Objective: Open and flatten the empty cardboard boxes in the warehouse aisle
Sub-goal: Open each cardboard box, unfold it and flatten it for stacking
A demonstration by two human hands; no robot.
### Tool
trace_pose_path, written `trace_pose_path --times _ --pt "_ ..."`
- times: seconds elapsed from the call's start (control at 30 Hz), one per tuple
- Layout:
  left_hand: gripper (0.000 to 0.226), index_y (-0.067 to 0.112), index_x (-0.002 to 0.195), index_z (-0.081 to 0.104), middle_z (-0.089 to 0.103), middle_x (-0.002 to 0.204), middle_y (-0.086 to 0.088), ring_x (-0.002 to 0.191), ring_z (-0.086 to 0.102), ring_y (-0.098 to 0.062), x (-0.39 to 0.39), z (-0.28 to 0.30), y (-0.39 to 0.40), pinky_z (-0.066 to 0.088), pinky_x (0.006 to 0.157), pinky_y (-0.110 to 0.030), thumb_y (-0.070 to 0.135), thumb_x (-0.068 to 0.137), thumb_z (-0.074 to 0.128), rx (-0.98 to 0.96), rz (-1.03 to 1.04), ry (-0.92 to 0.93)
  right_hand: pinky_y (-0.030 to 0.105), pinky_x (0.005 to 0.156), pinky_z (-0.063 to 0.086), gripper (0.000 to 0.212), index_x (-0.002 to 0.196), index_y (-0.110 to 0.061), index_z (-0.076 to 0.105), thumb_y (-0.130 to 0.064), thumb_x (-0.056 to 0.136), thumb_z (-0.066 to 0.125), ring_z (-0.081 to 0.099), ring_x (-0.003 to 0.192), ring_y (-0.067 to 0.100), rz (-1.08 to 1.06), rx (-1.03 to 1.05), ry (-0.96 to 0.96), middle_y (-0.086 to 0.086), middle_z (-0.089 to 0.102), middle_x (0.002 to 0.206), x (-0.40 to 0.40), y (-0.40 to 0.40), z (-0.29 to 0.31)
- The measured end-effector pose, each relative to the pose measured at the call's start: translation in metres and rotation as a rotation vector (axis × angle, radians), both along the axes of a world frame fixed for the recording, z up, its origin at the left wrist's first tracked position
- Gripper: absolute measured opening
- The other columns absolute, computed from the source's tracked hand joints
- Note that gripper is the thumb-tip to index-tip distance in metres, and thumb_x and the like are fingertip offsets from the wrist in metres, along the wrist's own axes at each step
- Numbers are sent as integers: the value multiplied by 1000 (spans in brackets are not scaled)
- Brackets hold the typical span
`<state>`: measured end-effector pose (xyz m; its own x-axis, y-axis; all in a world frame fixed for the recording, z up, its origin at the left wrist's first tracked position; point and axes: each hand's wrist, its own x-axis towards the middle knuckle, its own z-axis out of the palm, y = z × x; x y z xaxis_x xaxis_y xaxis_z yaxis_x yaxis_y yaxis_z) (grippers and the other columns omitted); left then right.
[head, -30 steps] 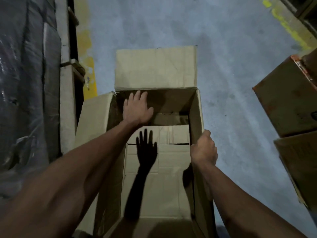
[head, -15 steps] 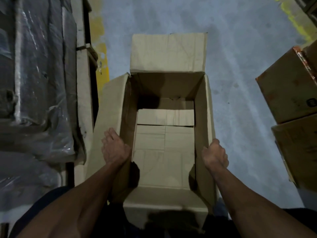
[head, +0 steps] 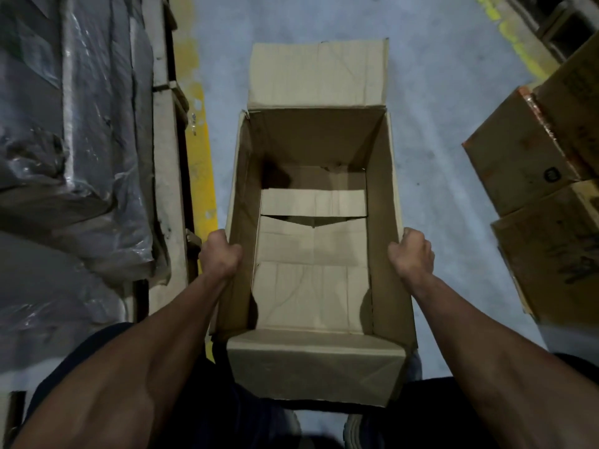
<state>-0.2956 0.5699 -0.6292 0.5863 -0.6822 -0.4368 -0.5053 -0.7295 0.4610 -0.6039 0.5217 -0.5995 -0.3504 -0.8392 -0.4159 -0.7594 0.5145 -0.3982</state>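
Note:
An open, empty cardboard box (head: 382,202) stands upright in front of me on the grey floor. Its far flap points away from me and its near flap folds out toward my legs. Inside, the bottom flaps lie partly parted with a dark gap between them. My left hand (head: 220,256) grips the top edge of the box's left wall, fingers curled over the outside. My right hand (head: 411,254) grips the top edge of the right wall in the same way.
Plastic-wrapped goods (head: 71,134) on a pallet fill the left side, beside a yellow floor line (head: 204,176). Stacked closed cardboard boxes (head: 531,176) stand at the right. Grey floor (head: 434,92) stretches ahead past the box.
My left hand has come out of the box's far inside and now grips the left wall's edge. My right hand stays on the right wall. The left side flap now stands folded up.

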Motion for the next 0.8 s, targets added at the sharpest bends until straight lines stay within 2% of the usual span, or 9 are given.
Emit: trace_pose_path --times 0.1,0.2,0.27,0.4,0.5,0.63,0.73,0.8 --pt "26 1 109 62 66 106 -21 98 63 -41 1 19 7 55 89 -50 13 87 57 -58 8 48 34 70 41 4 89 -5 56 -5 92 53 56 86 34 -2 -46 -2 14 57 89 -6 7 22" --pt "19 1 105 63 66 103 -20 99 63 -40 -2 49 13 54 89 -49 9 89 59 -118 -9 42 35 73 45 4 95 -7 58 -6 93 55 58 91 35 -4 -112 -9 14 60 94 -12 14 49" --pt "15 2 101 64 67 100 -19 97 64 -39 -2 68 16 55 88 -49 8 88 59 -154 -8 45 34 73 42 7 98 -7 59 -6 94 54 56 89 33 7 -161 -18 14 60 95 -16 19 68" --pt "13 4 99 65 68 100 -17 97 65 -39 -4 102 18 55 89 -50 9 87 61 -236 -14 48 33 71 39 6 95 -4 58 -8 95 53 51 83 30 51 -242 -23 13 58 91 -25 29 103" --pt "14 4 100 64 68 100 -18 96 64 -38 -5 125 20 55 87 -49 8 87 61 -287 -22 47 34 71 39 8 96 -4 57 -11 96 54 53 85 33 105 -285 -11 13 58 91 -34 34 123" --pt "6 12 91 61 67 99 -18 96 64 -40 -10 140 28 55 87 -50 10 85 63 -301 -32 21 32 73 38 10 97 -5 58 -14 95 56 55 89 34 105 -315 -2 14 59 94 -41 47 134" --pt "17 21 80 52 67 99 -17 96 64 -39 -17 142 38 55 87 -51 10 87 64 -308 -45 28 33 74 40 10 98 -6 59 -15 94 57 58 93 36 50 -302 -31 15 61 96 -43 57 134" --pt "9 19 89 57 67 103 -17 99 64 -40 -21 143 41 55 88 -51 13 88 64 -309 -51 30 35 75 46 8 95 -7 61 -14 93 57 60 93 38 16 -298 -62 15 63 96 -46 61 135"
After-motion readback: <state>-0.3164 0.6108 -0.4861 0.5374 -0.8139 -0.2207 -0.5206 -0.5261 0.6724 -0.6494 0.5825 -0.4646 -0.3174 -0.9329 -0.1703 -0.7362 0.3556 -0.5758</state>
